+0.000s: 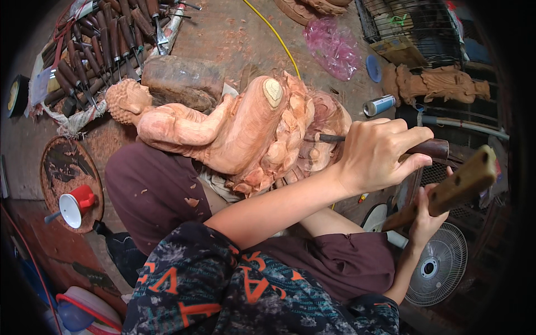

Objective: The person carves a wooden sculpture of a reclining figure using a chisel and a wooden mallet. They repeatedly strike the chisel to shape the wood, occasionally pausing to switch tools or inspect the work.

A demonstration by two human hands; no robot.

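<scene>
A carved wooden seated figure [234,134] lies on its side before my knees, its curly-haired head to the left and its petalled base to the right. My left hand [379,153] is closed around a chisel [432,148] with a dark wooden handle. The chisel's metal shaft points left, its end at the carved base; whether the edge touches the wood I cannot tell. At the right, my right hand [431,215] grips a long wooden mallet [463,181], raised near the butt of the chisel handle.
Behind the figure sits a wood block [181,78]; many wooden-handled chisels [111,42] are heaped at upper left. A red-and-white mug [77,206] stands on a round tray [50,151]. At right are a can [379,105], another carving [441,84], and a fan [441,268]. A yellow cord [273,30] crosses behind.
</scene>
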